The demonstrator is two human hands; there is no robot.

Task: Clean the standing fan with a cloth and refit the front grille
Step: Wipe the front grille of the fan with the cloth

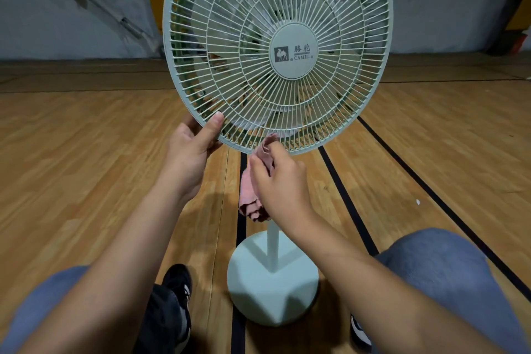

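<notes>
While the left hand (191, 146) curls round the lower left rim of the front grille (277, 49), thumb on its wires, the right hand (280, 181) pinches a pink cloth (253, 195) against the grille's bottom edge. The standing fan's round base (273, 290) rests on the wooden floor (86, 167) between the person's shoes.

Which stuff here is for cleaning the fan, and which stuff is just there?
For the job:
- front grille, gripped at its lower rim by the left hand
- pink cloth, held in the right hand against the grille's bottom edge
- fan base and pole

Just there:
- wooden floor with black lines
- black shoe
- dark box by the wall
</notes>
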